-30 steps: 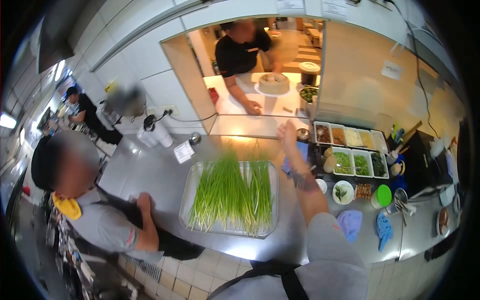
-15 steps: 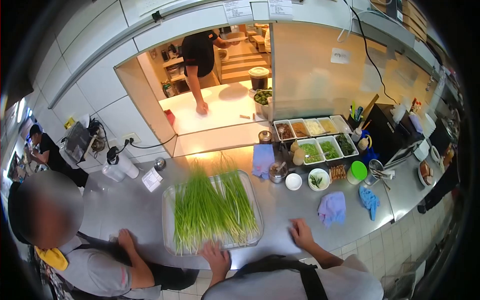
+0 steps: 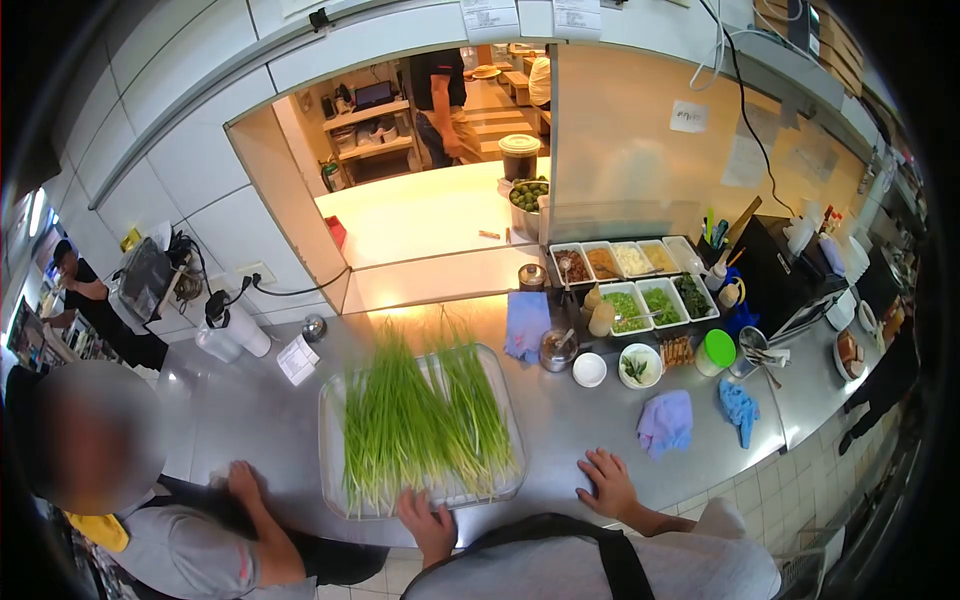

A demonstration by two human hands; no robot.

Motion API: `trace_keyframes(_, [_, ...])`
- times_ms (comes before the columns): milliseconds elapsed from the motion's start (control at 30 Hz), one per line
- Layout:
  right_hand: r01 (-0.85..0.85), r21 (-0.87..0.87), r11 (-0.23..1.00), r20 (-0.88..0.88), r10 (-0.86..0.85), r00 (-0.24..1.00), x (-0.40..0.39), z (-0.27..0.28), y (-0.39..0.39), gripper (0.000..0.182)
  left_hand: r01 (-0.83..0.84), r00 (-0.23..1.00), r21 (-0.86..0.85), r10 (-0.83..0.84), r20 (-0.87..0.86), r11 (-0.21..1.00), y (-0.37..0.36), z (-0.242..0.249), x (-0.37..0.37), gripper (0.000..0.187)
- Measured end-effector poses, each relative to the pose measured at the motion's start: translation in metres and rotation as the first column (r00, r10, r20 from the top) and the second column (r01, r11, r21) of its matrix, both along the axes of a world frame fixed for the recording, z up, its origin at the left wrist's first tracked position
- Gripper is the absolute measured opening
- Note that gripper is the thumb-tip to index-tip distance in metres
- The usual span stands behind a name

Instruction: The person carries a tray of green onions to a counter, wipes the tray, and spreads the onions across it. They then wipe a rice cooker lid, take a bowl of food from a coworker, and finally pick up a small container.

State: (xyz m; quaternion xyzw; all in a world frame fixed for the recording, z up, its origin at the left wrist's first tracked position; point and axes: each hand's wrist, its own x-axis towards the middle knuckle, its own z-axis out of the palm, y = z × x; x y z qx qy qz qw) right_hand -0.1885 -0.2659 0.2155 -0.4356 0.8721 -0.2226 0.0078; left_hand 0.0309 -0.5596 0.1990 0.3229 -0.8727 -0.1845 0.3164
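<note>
Long green stalks point(image 3: 410, 420) lie in a clear tray point(image 3: 518, 440) on the steel counter point(image 3: 560, 430). At the tray's near edge, by the pale stalk ends, rests my left hand point(image 3: 427, 520), its fingers apart and holding nothing. My right hand point(image 3: 608, 482) lies on the counter to the right of the tray, fingers spread, empty. A purple cloth point(image 3: 665, 422) is crumpled beyond it to the right.
A co-worker point(image 3: 210, 530) stands at the left, a hand on the counter. Topping containers point(image 3: 660, 303), a white bowl point(image 3: 640, 366), a green-lidded jar point(image 3: 715, 352) and a blue cloth point(image 3: 739, 408) are at the right. Another person point(image 3: 437, 105) stands beyond the opening.
The person beyond the opening has moved back from the ledge, their arm no longer on it. My right hand's fingers are spread wider. The view has shifted slightly.
</note>
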Motion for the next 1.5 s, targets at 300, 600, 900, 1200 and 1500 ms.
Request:
trace_keyframes(300, [0.009, -0.022, 1.000, 0.008, -0.009, 1.000, -0.002, 0.005, 0.001, 0.057, -0.011, 1.000, -0.031, 0.011, 0.001, 0.999, 0.000, -0.005, -0.001, 0.048])
trace_keyframes(600, [0.016, -0.019, 1.000, -0.006, -0.016, 1.000, 0.001, 0.005, 0.003, 0.057, 0.234, 0.970, -0.159, -0.241, -0.029, 0.959, -0.003, -0.017, 0.011, 0.032])
trace_keyframes(900, [0.018, -0.030, 0.999, -0.010, -0.018, 1.000, -0.001, 0.004, 0.007, 0.058, 0.255, 0.955, -0.169, -0.275, -0.113, 0.952, 0.000, -0.010, 0.001, 0.013])
trace_keyframes(1200, [0.013, -0.008, 1.000, -0.023, -0.013, 1.000, -0.001, 0.002, 0.006, 0.058, 0.319, 0.902, 0.106, -0.268, -0.338, 0.942, -0.003, -0.021, -0.012, 0.008])
trace_keyframes(1500, [0.000, -0.025, 1.000, -0.003, 0.000, 1.000, -0.001, 0.004, 0.007, 0.057, 0.545, 0.799, 0.834, -0.248, -0.548, -0.089, 0.036, 0.098, -0.034, 0.049])
